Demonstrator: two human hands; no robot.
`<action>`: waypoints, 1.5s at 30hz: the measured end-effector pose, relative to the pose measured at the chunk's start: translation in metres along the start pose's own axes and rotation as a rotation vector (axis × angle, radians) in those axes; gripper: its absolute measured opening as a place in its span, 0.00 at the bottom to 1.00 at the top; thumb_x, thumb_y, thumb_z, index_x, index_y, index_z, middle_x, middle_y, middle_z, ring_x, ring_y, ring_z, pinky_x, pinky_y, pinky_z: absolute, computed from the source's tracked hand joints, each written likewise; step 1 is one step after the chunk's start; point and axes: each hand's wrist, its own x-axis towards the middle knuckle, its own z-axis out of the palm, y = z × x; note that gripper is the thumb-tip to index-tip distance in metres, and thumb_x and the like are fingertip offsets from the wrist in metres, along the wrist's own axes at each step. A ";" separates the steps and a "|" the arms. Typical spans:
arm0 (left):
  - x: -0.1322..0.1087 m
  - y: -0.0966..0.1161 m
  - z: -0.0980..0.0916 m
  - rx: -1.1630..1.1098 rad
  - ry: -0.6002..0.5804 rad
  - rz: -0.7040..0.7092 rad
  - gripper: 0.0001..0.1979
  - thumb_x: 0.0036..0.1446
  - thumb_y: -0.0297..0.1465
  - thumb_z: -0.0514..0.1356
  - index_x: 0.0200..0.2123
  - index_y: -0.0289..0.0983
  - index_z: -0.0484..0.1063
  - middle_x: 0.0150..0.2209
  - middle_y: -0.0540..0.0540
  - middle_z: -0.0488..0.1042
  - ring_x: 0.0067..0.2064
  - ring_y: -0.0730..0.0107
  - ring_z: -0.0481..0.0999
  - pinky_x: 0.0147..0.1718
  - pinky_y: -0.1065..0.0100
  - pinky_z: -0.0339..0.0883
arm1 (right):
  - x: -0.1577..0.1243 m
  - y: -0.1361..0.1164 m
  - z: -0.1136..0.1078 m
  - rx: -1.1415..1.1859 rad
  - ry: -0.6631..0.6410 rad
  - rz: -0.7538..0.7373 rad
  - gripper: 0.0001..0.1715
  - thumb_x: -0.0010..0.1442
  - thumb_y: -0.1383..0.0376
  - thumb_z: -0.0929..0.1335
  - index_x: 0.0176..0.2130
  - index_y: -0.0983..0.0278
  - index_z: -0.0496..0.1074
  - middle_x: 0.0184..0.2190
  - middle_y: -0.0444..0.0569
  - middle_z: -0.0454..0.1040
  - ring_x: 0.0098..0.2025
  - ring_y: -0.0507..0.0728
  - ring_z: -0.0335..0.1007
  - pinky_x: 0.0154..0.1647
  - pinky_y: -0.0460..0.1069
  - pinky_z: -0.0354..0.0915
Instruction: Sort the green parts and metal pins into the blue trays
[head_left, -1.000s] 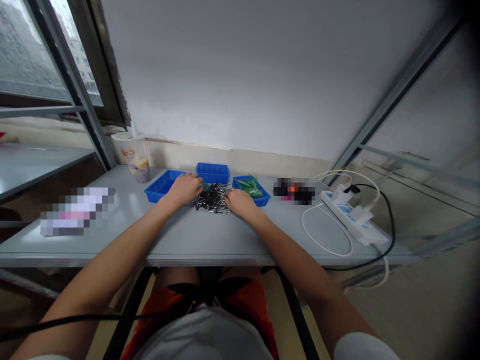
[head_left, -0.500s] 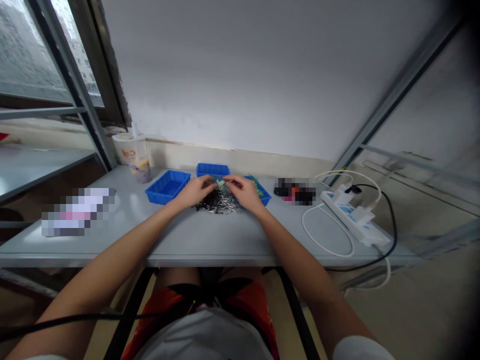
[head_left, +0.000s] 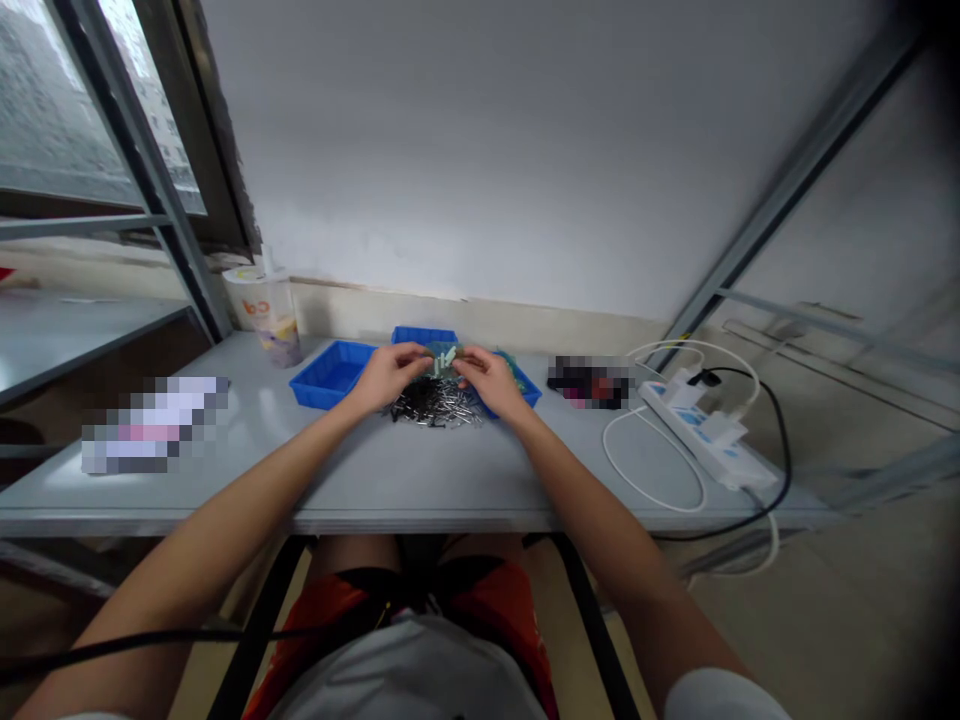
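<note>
Bag (head_left: 441,350), probably light, limp and slippery, is showing near the fastener pile (head_left: 437,403); I am finding left hand (head_left: 391,374) and right hand (head_left: 491,380) pinching opposite edges, suitably.

Hands (head_left: 386,380) (head_left: 491,382) now closer tog.

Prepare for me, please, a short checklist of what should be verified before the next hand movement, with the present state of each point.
1. Green packet held from both sides: ok, the left hand and right hand pinch it.
2. Packet sealed or open: cannot tell, too small to see.
3. Pile of small metal pieces resting on the table: ok, nearer the person than the packet.
4. Right blue tray in full view: not ok, the right hand hides part of it.
5. Drink cup upright and apart from the hands: ok.
6. White power strip apart from the hands: ok.
</note>
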 end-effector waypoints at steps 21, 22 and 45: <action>-0.003 0.008 0.006 -0.080 -0.224 -0.119 0.22 0.50 0.40 0.62 0.45 0.34 0.69 0.30 0.45 0.74 0.29 0.70 0.71 0.28 0.68 0.64 | -0.006 -0.004 0.002 -0.577 0.012 -0.277 0.08 0.55 0.69 0.64 0.34 0.62 0.72 0.32 0.46 0.74 0.34 0.53 0.67 0.39 0.48 0.61; -0.003 0.007 0.007 -0.070 -0.229 -0.128 0.23 0.49 0.40 0.62 0.46 0.33 0.69 0.30 0.45 0.74 0.29 0.69 0.71 0.28 0.68 0.64 | -0.006 -0.003 0.003 -0.588 0.001 -0.283 0.08 0.55 0.70 0.64 0.34 0.63 0.72 0.32 0.46 0.73 0.35 0.54 0.67 0.39 0.48 0.61; -0.003 -0.005 0.006 0.280 -0.141 0.137 0.12 0.47 0.29 0.61 0.38 0.35 0.68 0.34 0.46 0.68 0.36 0.68 0.67 0.36 0.66 0.62 | -0.006 0.002 0.004 -0.403 -0.090 -0.067 0.13 0.56 0.62 0.65 0.42 0.63 0.70 0.29 0.44 0.73 0.31 0.52 0.68 0.35 0.47 0.62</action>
